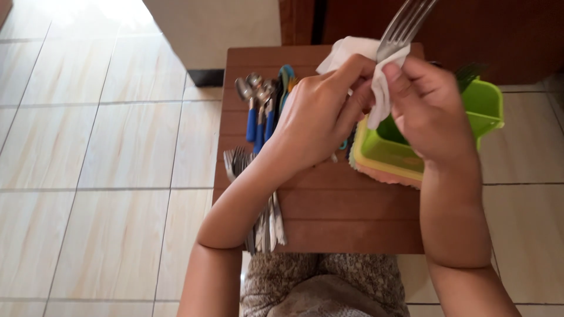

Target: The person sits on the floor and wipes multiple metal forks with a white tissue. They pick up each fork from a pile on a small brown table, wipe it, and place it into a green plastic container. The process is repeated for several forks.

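While both hands' fingers (352,76) pinch a cloth-wrapped fork (405,23), blue-handled spoons (255,108) and green tub (470,117) lie beneath.

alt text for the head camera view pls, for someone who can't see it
Seen from above, a person's left hand and right hand hold a metal fork wrapped in a white cloth over a small brown wooden table. On the table lie blue-handled spoons, a pile of forks and a green plastic container; tiled floor surrounds it.
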